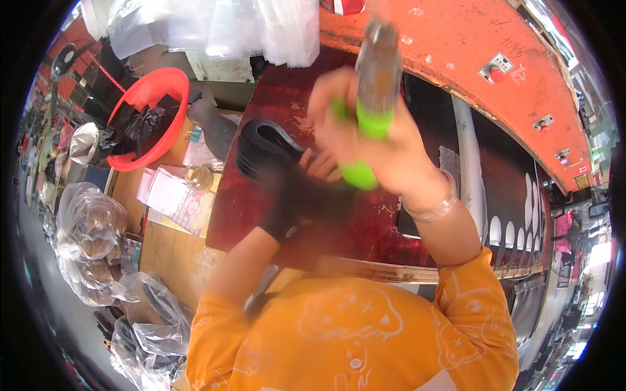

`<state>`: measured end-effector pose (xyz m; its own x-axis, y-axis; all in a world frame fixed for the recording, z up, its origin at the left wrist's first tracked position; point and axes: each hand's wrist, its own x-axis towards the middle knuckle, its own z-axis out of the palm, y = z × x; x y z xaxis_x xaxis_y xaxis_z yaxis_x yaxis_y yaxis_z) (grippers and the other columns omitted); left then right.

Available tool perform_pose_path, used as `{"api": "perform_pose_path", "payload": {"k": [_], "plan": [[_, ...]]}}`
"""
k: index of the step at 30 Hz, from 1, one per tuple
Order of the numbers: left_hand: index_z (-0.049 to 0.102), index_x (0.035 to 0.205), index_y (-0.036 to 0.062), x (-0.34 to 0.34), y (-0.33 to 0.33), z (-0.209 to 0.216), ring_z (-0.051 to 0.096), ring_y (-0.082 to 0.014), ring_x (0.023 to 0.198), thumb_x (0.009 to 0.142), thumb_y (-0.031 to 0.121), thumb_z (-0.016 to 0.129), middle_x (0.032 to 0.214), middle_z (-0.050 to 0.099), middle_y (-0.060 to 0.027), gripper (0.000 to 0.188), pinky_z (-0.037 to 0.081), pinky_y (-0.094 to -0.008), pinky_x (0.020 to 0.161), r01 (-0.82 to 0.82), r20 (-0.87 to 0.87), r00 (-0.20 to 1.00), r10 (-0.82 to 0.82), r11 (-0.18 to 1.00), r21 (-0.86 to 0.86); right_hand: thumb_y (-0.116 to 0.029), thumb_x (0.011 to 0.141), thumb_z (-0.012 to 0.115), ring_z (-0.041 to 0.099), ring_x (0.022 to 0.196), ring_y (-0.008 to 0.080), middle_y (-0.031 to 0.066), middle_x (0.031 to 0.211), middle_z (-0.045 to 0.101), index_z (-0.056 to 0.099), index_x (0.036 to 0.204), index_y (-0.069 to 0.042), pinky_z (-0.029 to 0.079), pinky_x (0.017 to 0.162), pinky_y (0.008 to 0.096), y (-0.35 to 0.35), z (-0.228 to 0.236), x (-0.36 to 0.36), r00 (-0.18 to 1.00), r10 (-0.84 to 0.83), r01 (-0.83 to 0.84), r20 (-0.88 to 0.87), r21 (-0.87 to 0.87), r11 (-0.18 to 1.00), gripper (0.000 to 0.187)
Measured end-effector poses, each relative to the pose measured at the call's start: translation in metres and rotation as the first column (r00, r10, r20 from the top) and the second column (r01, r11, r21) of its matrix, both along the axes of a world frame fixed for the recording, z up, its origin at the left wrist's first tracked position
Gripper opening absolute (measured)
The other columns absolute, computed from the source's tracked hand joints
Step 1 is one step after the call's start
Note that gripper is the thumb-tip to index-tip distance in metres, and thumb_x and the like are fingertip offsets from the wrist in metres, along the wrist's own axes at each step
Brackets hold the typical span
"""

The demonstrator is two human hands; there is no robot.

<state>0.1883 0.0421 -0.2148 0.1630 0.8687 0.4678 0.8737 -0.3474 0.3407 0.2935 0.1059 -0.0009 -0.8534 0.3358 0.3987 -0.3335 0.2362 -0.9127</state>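
Observation:
My right hand (385, 143) is raised over the table and closed around a blurred tool (379, 72) with bright green grip parts and a grey-brown upper end pointing away from me. Motion smears its outline, so its exact kind is unclear. Lower and to the left, my left hand (306, 186) wears a black fingerless glove. Its bare fingertips lie apart, low over the dark red tabletop (241, 218). Against that hand rests a stack of thin black curved pieces (264, 146), rounded at the far end; the hand partly covers it.
A red basin (179, 124) with black plastic bags stands left, beside papers (173, 202) and a glass jar (197, 176). Clear bags (91, 241) lie further left. Beyond the table, an orange machine (450, 45) carries red buttons. Black sheet (508, 189) with white shapes extends right.

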Motion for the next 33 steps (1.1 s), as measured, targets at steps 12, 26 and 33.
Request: {"api": "perform_pose_path", "payload": {"k": [12,26,33], "plan": [[0.046,0.119,0.0092,0.045,-0.033,0.040,0.045,-0.0200,0.114,0.086,0.044,0.048,0.120,0.047,-0.0059,0.049,0.027,-0.0404,0.097,0.358,0.367,0.886,-0.285,0.922,-0.147,-0.020,0.083,0.064,0.044,0.051,0.0041,-0.0029,0.066,0.049,0.056,0.091,-0.005,0.035,0.045,0.0200,-0.010,0.010,-0.060,0.960,0.214,-0.196,0.181,-0.111,0.974,0.019],[0.053,0.105,0.0033,0.008,-0.043,0.113,0.054,-0.0185,0.099,0.082,0.047,0.058,0.102,0.057,-0.0085,0.050,0.041,-0.0332,0.085,0.762,0.798,0.443,-0.408,0.640,-0.096,-0.023,0.084,0.063,0.060,0.077,0.0148,0.0085,0.092,0.066,0.060,0.108,-0.001,0.048,0.068,0.0309,0.008,0.004,-0.077,0.967,-0.116,-0.044,0.227,0.598,0.800,0.032],[0.056,0.093,-0.0059,0.014,-0.069,0.162,0.062,-0.0219,0.065,0.073,0.059,0.065,0.077,0.060,-0.0144,0.069,0.050,-0.0295,0.057,0.837,0.861,-0.482,-0.160,0.207,0.507,-0.055,0.067,0.070,0.053,0.071,0.0098,0.0102,0.094,0.062,0.060,0.104,0.006,0.040,0.066,0.0227,-0.018,0.024,-0.020,0.849,0.361,-0.278,0.385,-0.253,0.926,0.072]]}}
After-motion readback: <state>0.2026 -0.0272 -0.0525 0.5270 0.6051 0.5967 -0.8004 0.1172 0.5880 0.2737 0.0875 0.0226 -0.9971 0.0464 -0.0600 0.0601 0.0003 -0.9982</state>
